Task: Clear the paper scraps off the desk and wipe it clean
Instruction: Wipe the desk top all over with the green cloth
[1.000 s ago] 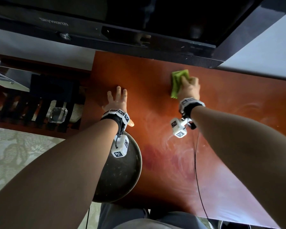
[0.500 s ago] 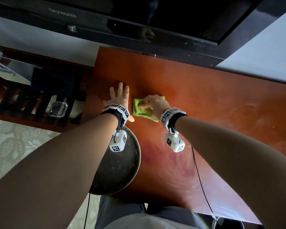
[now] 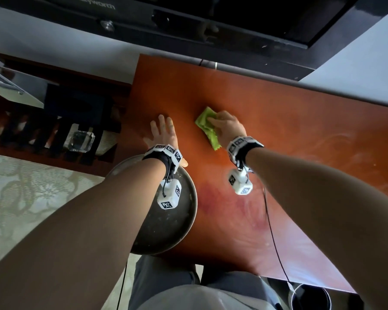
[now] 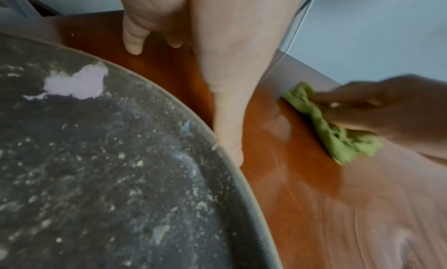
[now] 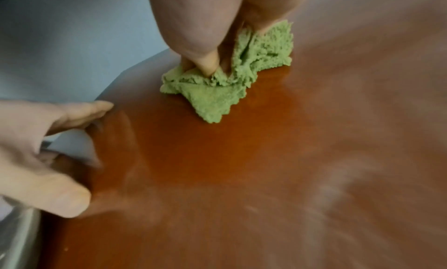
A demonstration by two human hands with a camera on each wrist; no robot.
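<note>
My right hand [image 3: 227, 128] pinches a crumpled green cloth [image 3: 205, 124] and presses it on the red-brown desk [image 3: 300, 142], a little right of my left hand. In the right wrist view the fingertips [image 5: 208, 66] dig into the cloth [image 5: 217, 97]. My left hand [image 3: 164, 134] lies flat on the desk near its left edge, fingers straight, holding nothing. Under my left wrist a round dark pan [image 3: 194, 198] overhangs the desk's front left corner. In the left wrist view the pan [image 4: 241, 177] holds a white paper scrap [image 4: 77, 84] and many crumbs. Pale wipe streaks cover the desk.
A black television [image 3: 233, 23] stands along the desk's back edge. A thin black cable [image 3: 276, 242] runs over the desk's front right part. A dark low shelf with a glass block [image 3: 81, 140] stands to the left, over a patterned rug. A dark round bin [image 3: 309, 298] sits at the bottom right.
My right hand swept the cloth from the far middle of the desk towards my left hand, then back a little to the right. My left hand stayed flat in place.
</note>
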